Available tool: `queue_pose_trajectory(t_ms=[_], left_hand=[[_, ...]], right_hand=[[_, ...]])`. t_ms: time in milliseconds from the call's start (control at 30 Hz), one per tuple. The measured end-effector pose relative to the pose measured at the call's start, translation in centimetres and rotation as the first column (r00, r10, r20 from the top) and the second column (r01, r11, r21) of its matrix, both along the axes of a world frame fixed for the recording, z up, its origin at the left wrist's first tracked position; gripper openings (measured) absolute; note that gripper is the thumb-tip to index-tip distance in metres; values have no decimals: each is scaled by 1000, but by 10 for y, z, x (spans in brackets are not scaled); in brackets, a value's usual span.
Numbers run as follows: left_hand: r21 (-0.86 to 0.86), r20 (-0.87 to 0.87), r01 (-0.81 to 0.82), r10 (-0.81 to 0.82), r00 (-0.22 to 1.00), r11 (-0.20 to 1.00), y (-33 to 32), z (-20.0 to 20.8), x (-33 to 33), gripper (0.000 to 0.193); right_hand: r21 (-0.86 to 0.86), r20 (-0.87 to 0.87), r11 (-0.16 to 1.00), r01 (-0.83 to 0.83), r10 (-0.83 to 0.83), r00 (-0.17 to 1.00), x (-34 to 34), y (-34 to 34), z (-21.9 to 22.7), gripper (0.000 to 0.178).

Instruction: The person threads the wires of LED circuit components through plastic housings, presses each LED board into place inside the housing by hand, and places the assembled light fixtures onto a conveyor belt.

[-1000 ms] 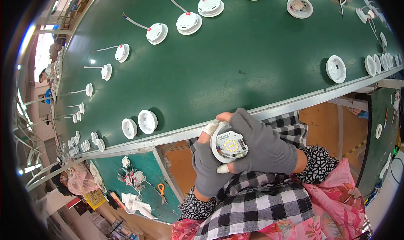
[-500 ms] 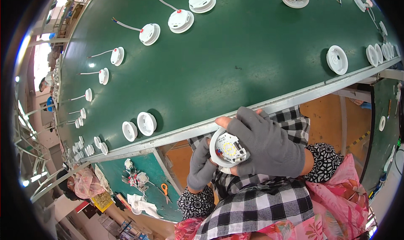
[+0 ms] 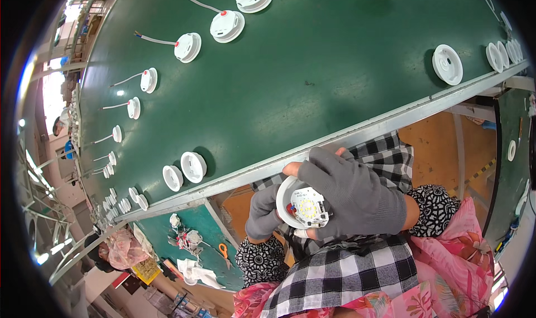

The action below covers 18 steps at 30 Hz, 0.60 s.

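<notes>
Just in front of the bench edge, both my hands in grey fingerless gloves hold a round white lamp housing [image 3: 283, 200]. A white circuit board [image 3: 309, 200] with a ring of yellow LEDs sits in it, one side tilted out over the rim. My left hand [image 3: 262, 212] is closed on the housing's left side. My right hand [image 3: 357, 192] wraps over the board and housing from the right, its thumb below wrapped in something white. The right fingertips are partly hidden behind the housing.
White lamps with grey cables, such as this lamp [image 3: 187, 47], stand in a row across the green bench [image 3: 312, 61]. Cup-shaped housings [image 3: 194, 167] line its near edge. Orange-handled scissors [image 3: 224, 251] lie on a lower green surface at left, beside wired parts [image 3: 187, 239].
The circuit board has turned slightly and sits further over the right rim of the housing. My left hand has shifted a little on the housing. The view has moved slightly.
</notes>
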<state>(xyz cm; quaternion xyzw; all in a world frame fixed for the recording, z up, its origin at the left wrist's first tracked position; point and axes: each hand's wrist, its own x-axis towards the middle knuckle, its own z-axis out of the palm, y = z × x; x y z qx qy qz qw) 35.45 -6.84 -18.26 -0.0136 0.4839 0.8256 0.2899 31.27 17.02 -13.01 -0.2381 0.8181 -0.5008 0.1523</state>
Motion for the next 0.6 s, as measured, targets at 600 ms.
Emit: queue_pose_trajectory(t_ms=[600], left_hand=[[-442, 59, 34, -9, 998, 896, 22, 53, 15, 15]], right_hand=[[67, -79, 993, -96, 101, 992, 2, 35, -3, 113]])
